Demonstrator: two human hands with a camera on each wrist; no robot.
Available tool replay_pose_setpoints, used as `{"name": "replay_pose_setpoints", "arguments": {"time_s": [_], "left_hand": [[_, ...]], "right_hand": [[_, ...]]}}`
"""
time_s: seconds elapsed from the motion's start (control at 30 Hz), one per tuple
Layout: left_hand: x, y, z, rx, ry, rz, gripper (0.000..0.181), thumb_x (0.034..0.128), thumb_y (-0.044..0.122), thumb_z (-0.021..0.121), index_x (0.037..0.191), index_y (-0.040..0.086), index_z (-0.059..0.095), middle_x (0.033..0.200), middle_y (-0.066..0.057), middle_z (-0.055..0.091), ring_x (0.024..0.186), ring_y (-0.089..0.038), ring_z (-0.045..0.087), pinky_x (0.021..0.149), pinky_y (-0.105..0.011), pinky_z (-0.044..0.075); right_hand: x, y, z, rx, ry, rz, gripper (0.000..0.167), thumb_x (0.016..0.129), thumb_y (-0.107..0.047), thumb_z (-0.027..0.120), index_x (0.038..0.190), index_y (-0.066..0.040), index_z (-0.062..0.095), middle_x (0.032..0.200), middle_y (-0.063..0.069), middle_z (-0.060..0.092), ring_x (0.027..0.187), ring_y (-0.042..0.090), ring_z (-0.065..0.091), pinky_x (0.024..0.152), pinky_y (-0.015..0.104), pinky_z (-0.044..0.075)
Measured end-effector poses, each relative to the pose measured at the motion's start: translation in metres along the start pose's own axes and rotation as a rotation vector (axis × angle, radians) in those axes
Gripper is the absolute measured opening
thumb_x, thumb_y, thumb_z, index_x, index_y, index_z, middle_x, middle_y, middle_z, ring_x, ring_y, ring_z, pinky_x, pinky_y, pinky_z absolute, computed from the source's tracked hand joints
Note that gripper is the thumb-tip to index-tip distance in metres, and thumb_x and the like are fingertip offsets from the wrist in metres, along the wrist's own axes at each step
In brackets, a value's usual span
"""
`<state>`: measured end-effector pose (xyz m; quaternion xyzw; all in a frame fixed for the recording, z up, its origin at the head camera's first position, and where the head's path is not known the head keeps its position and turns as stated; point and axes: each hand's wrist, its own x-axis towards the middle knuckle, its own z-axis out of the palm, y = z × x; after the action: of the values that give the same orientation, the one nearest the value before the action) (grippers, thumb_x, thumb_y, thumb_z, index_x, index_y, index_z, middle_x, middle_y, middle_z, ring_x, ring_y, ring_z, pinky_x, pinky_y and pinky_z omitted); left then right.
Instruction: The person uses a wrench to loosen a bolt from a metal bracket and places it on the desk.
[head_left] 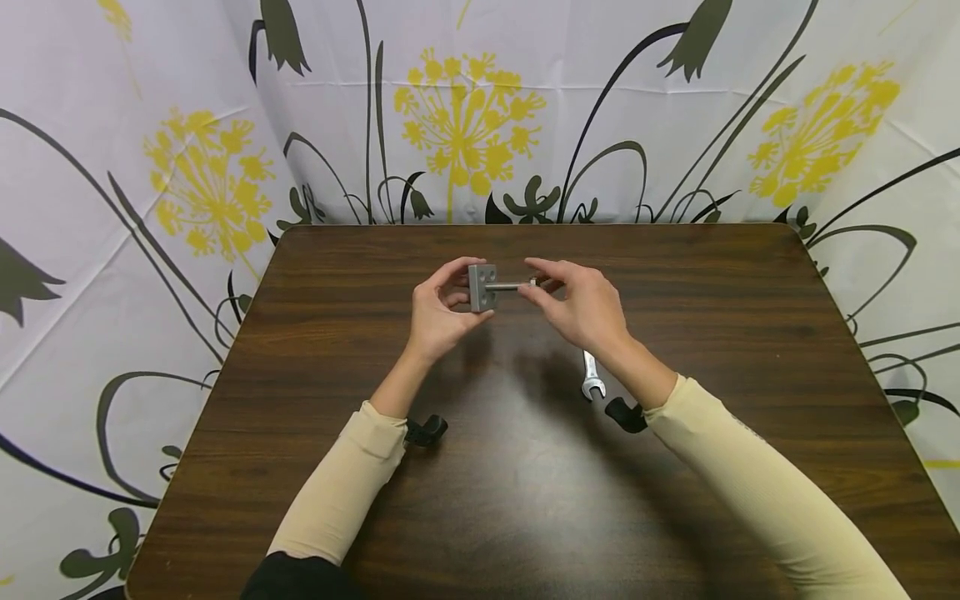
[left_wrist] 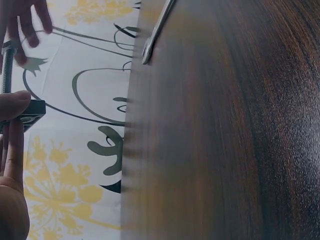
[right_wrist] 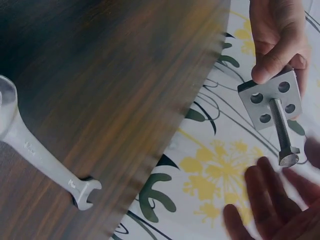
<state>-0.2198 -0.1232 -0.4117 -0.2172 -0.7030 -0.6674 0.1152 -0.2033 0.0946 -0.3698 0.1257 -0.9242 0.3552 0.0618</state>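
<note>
My left hand (head_left: 437,315) holds a small square grey metal block (head_left: 477,288) by its edges, between thumb and fingers, above the table. Small holes (right_wrist: 284,87) surround the block's middle, where a long hex-head bolt (right_wrist: 281,127) stands out toward my right hand (head_left: 588,307). The right hand's fingers are spread loosely around the bolt's head (right_wrist: 288,159), which shows between them in the right wrist view. Those fingers are blurred there, and whether one touches the bolt is unclear. Below the right hand a silver wrench (head_left: 592,385) lies on the table, partly hidden by the forearm.
The dark wood table (head_left: 337,350) runs under both arms. Behind and beside it hangs a white curtain (head_left: 600,50) with yellow and grey plant prints. Black wrist-camera pieces (head_left: 427,431) stick out beside both wrists.
</note>
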Motion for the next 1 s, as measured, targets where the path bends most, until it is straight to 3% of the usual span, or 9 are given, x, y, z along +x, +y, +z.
{"name": "replay_pose_setpoints", "arguments": {"time_s": [0.1,0.2,0.33,0.43,0.53,0.67,0.87,1.0], "left_hand": [[0.000,0.000,0.000,0.001,-0.002,-0.004,0.067,0.0564,-0.026,0.080,0.118,-0.011,0.061,0.115,-0.027,0.064,0.095,-0.038,0.062,0.074,-0.035,0.057],[-0.001,0.000,-0.001,-0.002,-0.009,-0.012,0.067,0.0564,-0.026,0.080,0.119,-0.012,0.060,0.113,-0.028,0.064,0.095,-0.040,0.062,0.075,-0.037,0.057],[-0.001,0.000,-0.001,0.004,-0.006,-0.009,0.067,0.0564,-0.026,0.080,0.119,-0.011,0.061,0.114,-0.028,0.064,0.095,-0.040,0.062,0.074,-0.037,0.057],[0.000,-0.006,-0.002,0.000,0.002,0.002,0.068,0.0560,-0.025,0.081,0.119,-0.008,0.062,0.116,-0.023,0.066,0.095,-0.035,0.064,0.074,-0.036,0.057],[0.001,-0.008,-0.002,-0.009,0.002,0.016,0.069,0.0558,-0.026,0.081,0.120,-0.007,0.062,0.116,-0.022,0.066,0.095,-0.034,0.064,0.073,-0.035,0.057],[0.000,0.000,-0.001,-0.009,0.001,0.018,0.067,0.0560,-0.027,0.080,0.119,-0.012,0.061,0.115,-0.028,0.064,0.094,-0.037,0.063,0.073,-0.034,0.057],[0.000,0.003,-0.001,-0.006,0.000,0.006,0.067,0.0564,-0.027,0.079,0.119,-0.012,0.060,0.116,-0.029,0.063,0.094,-0.037,0.063,0.073,-0.033,0.057],[0.000,0.002,-0.001,-0.008,-0.001,0.012,0.068,0.0561,-0.028,0.079,0.119,-0.012,0.060,0.115,-0.029,0.063,0.094,-0.038,0.063,0.073,-0.033,0.057]], "right_hand": [[0.000,-0.001,-0.001,-0.011,-0.029,0.065,0.032,0.096,-0.045,0.059,0.115,-0.023,0.074,0.089,-0.007,0.073,0.080,0.012,0.065,0.069,0.041,0.047],[0.000,-0.001,-0.001,-0.013,-0.050,0.063,0.025,0.095,-0.039,0.063,0.110,-0.022,0.075,0.087,-0.006,0.073,0.080,0.014,0.064,0.069,0.040,0.046],[0.000,0.000,0.000,0.000,-0.022,0.019,0.034,0.089,-0.035,0.073,0.121,-0.023,0.070,0.099,-0.005,0.073,0.090,0.014,0.067,0.072,0.042,0.047],[0.001,0.000,0.000,-0.004,-0.026,0.052,0.036,0.091,-0.044,0.067,0.122,-0.025,0.070,0.098,-0.008,0.073,0.089,0.011,0.067,0.074,0.044,0.048],[0.001,0.000,0.001,0.006,-0.052,0.079,0.032,0.094,-0.044,0.063,0.118,-0.026,0.072,0.093,-0.008,0.073,0.084,0.010,0.065,0.073,0.042,0.047],[0.001,0.000,0.000,0.028,-0.051,0.034,0.031,0.090,-0.033,0.072,0.121,-0.023,0.071,0.096,-0.005,0.073,0.085,0.013,0.066,0.071,0.040,0.047],[0.002,-0.001,-0.001,0.038,-0.020,0.054,0.030,0.093,-0.042,0.066,0.117,-0.025,0.073,0.096,-0.007,0.073,0.085,0.009,0.065,0.071,0.039,0.047],[0.002,0.001,-0.002,0.047,-0.016,-0.002,0.028,0.089,-0.029,0.074,0.116,-0.023,0.074,0.096,-0.006,0.072,0.083,0.012,0.064,0.068,0.037,0.046]]}}
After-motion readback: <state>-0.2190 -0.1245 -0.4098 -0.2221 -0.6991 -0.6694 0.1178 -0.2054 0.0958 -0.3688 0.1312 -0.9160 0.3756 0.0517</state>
